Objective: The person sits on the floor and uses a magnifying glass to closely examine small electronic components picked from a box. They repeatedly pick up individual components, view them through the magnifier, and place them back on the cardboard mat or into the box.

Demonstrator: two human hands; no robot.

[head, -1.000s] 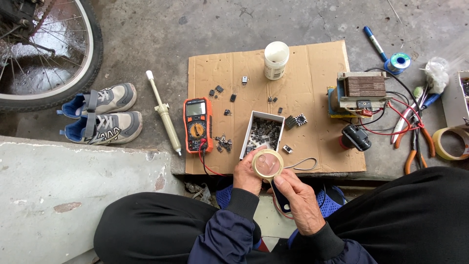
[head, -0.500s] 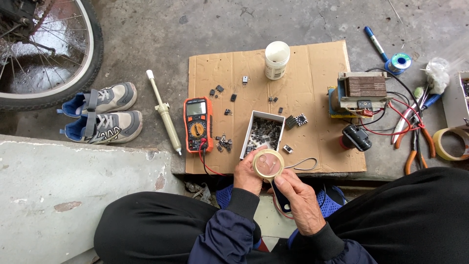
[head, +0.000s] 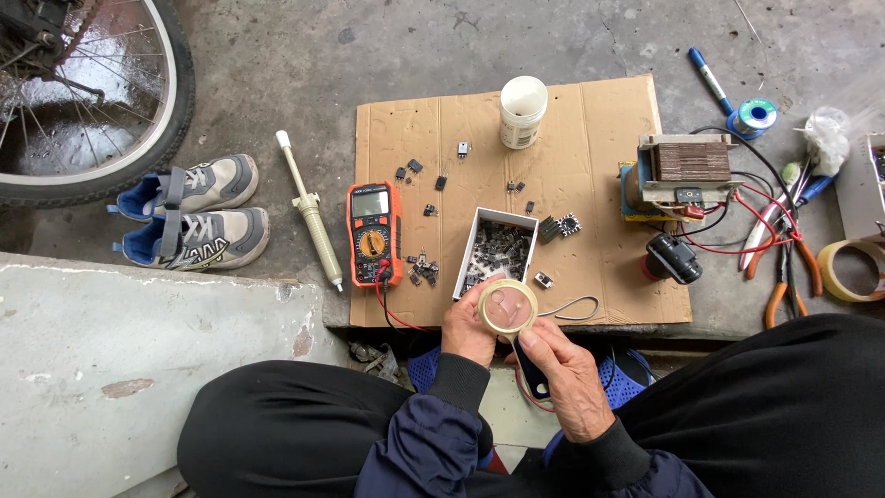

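Note:
My left hand (head: 468, 330) holds a small roll of clear tape (head: 508, 307) just above the near edge of a cardboard sheet (head: 599, 166). My right hand (head: 564, 369) grips the same roll from below, fingers at its rim, with a dark probe-like piece and a red lead under the palm. Right beyond the roll stands a small white box (head: 498, 249) full of dark electronic parts. An orange multimeter (head: 372, 231) lies to the left of the box, its red lead running toward my hands.
On the cardboard: loose dark components (head: 424, 267), a white jar (head: 523, 111), a transformer (head: 687, 175) with red wires, a black part (head: 673, 258). Off it: a desoldering pump (head: 309, 212), shoes (head: 194, 221), a bicycle wheel (head: 92, 92), pliers (head: 784, 267), a tape roll (head: 853, 270), solder (head: 756, 115).

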